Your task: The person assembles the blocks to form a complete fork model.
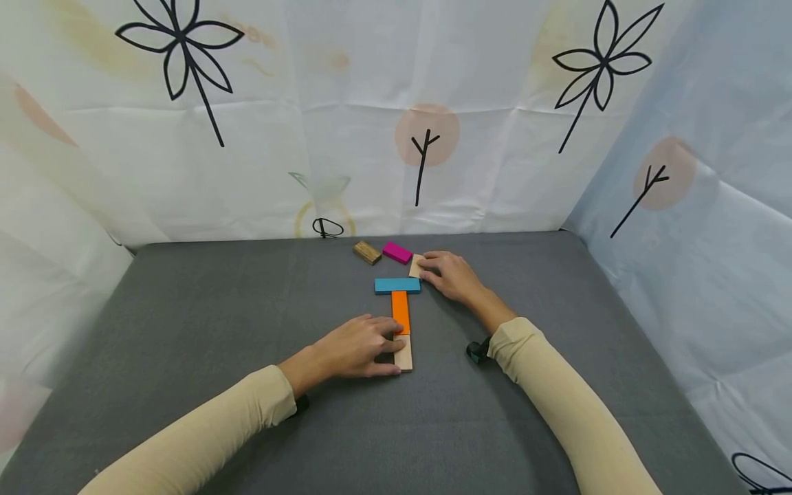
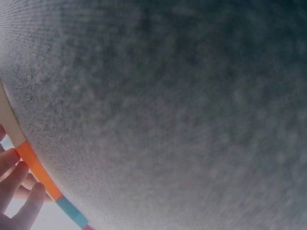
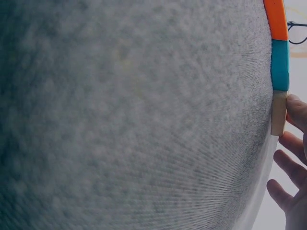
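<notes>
Grey bench [image 1: 216,309] carries all items. Left hand [image 1: 365,347]: not gripping, fingers extended against a flat orange rectangular block [image 1: 399,306] and, in line on its near side, a pale wooden plank [image 1: 404,359]. Right hand [image 1: 454,276], the nearer: pinches a small pale wooden block [image 1: 416,266] lying to its left, just beyond a blue bar's [image 1: 396,285] far right corner; long axis partly covered, cannot be told.

A small, booth-like work area; the kind of building around it cannot be told. A broad, flat desk [image 1: 216,309] with a dark grey fabric surface is enclosed behind and on both sides by creased white sheets [image 1: 359,82] printed with black-outlined flowers [image 1: 181,36] and peach discs [image 1: 445,155].
</notes>
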Tool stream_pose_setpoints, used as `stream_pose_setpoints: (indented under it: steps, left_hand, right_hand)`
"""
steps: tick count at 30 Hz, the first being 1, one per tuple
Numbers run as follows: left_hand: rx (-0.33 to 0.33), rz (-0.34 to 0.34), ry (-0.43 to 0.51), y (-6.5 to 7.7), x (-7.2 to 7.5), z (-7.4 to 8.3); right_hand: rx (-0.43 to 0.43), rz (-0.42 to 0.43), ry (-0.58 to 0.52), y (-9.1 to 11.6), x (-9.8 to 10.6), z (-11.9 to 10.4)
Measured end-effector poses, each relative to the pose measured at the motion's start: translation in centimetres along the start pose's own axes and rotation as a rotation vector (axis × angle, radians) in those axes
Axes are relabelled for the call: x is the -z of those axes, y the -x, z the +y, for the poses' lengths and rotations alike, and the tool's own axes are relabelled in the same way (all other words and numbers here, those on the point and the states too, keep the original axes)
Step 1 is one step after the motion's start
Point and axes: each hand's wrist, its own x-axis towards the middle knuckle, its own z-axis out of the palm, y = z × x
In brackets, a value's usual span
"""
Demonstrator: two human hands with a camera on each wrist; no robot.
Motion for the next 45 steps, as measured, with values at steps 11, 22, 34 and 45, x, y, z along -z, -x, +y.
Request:
stream_pose_setpoints:
  steps: [11, 22, 34, 45]
  left_hand:
    - [0.009, -0.011, 0.000, 0.0, -0.1, -0.1]
    - [0.007, -0.003, -0.004, 0.1, -0.1, 0.1]
    - [0.012, -0.013, -0.016, 0.1, 0.0, 0.1]
    - [0.023, -0.029, -0.011, 0.1, 0.0, 0.2]
  right_hand:
    - [0.008, -0.005, 0.009, 0.0, 0.0, 0.1]
    - [0.046, 0.009, 0.021, -0.1, 0.2, 0.0]
    - [0.007, -0.023, 0.098, 0.3, -0.2, -0.6]
    - [0.023, -0.039, 0.081, 0.3, 0.1, -1.0]
